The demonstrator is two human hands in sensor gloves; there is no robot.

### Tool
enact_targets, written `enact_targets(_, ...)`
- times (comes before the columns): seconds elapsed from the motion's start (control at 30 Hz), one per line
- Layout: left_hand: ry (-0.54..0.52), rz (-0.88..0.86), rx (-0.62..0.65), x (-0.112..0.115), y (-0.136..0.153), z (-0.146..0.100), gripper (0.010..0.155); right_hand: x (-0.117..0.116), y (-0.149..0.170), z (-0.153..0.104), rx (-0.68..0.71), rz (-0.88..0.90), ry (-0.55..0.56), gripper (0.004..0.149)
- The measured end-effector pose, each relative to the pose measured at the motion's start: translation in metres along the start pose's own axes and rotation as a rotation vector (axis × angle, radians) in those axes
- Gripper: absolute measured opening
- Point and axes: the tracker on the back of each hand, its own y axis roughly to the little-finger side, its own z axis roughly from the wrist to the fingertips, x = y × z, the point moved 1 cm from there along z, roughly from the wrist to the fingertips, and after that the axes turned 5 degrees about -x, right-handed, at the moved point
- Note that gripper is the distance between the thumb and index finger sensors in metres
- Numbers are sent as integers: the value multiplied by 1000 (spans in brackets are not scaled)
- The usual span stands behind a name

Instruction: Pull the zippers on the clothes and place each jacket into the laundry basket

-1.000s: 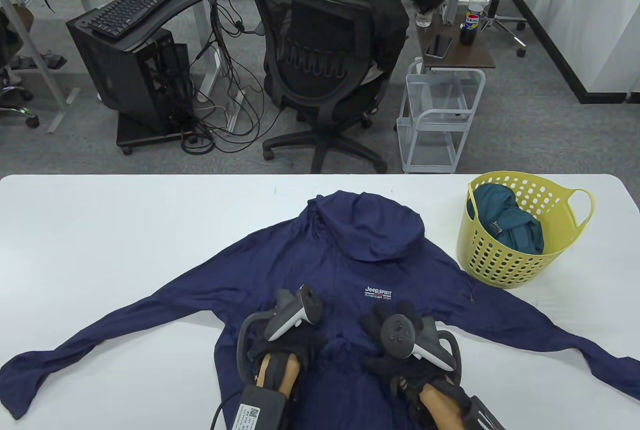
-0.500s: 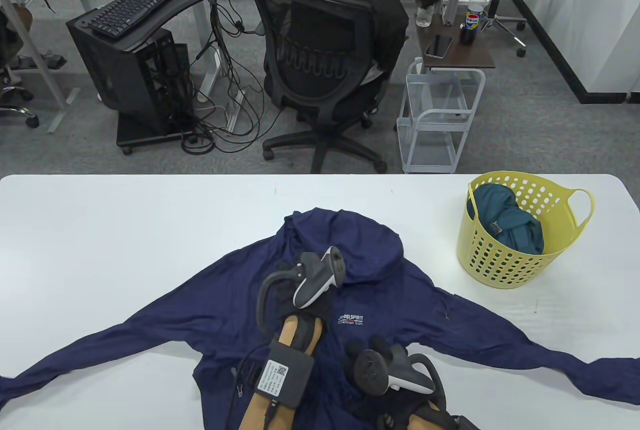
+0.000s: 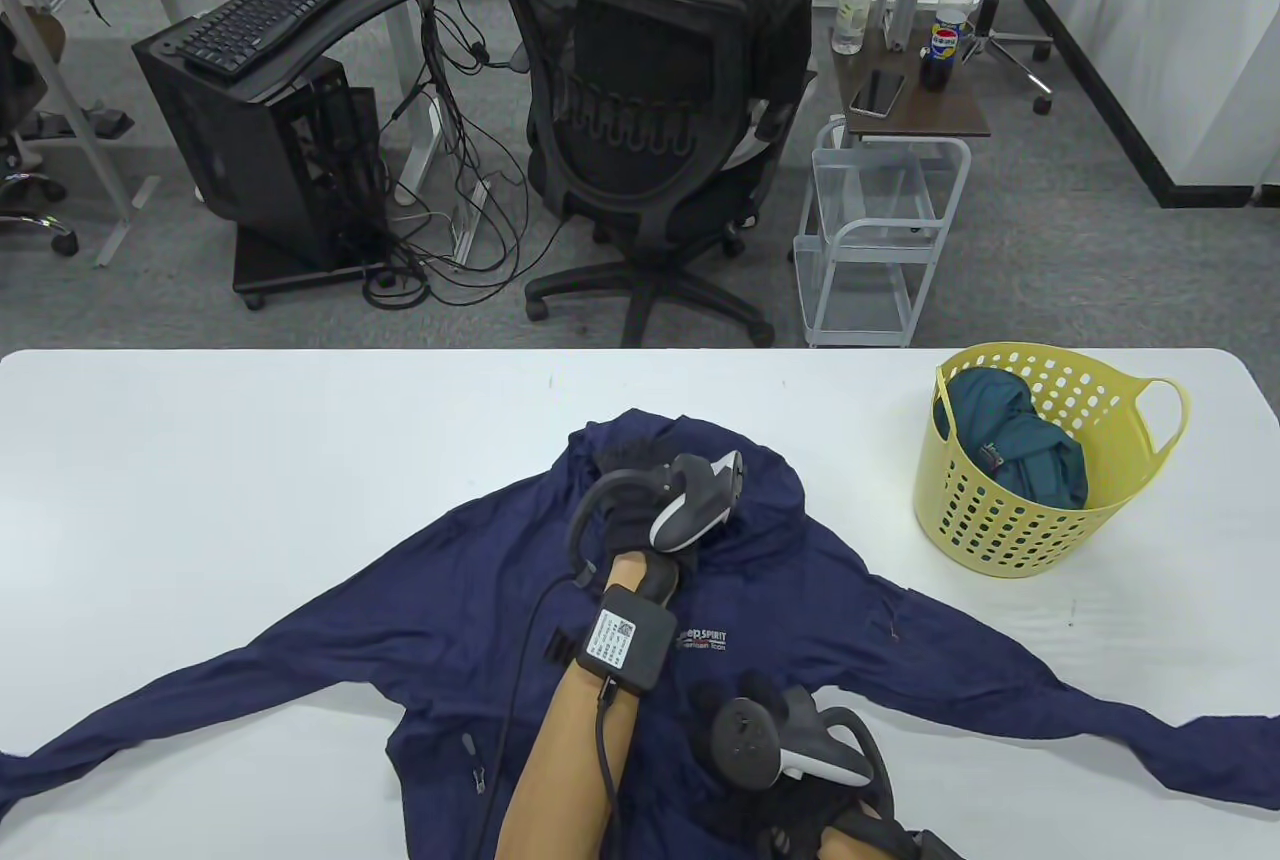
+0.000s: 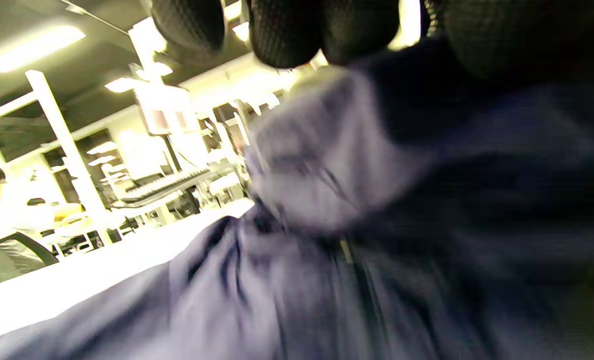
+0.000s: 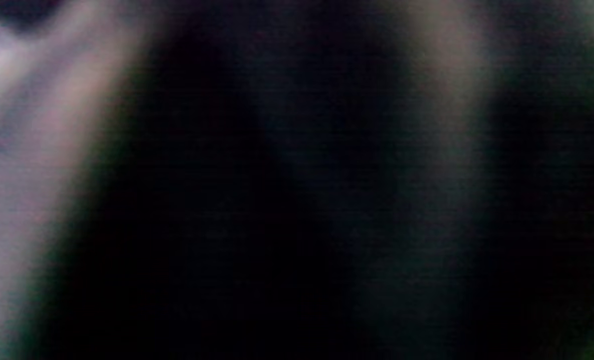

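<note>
A navy hooded jacket [image 3: 880, 640] lies front up on the white table [image 3: 250, 460] with both sleeves spread wide. My left hand [image 3: 625, 485] reaches far up to the collar below the hood. In the left wrist view its fingertips [image 4: 287, 35] are bunched over the blurred fabric [image 4: 426, 250] above the zipper line [image 4: 349, 255]; the pull itself is hidden. My right hand [image 3: 725, 715] sits low on the jacket's body, fingers curled into the cloth. The right wrist view is dark and blurred. A yellow laundry basket [image 3: 1010, 540] holding a teal jacket [image 3: 1020, 455] stands at the right.
Beyond the table's far edge a person sits in a black office chair [image 3: 640, 120]. A white wire cart [image 3: 870, 240] stands on the floor near the basket's side. A black desk with a keyboard [image 3: 270, 0] is at the far left.
My left hand has travelled from mid-chest up the jacket front to the collar. The jacket slid toward me and leftward, its hood flattening, while my right hand drew back lower. The seated person sat up.
</note>
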Motion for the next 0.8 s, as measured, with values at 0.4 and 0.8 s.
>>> enact_targets(0.4, 596, -1629, 34, 34, 91, 36, 79, -1, -2, 0, -3, 1, -6, 81)
enact_targets(0.8, 572, -313, 75, 73, 126, -42, 61, 11, 9, -8, -12, 27, 13, 73)
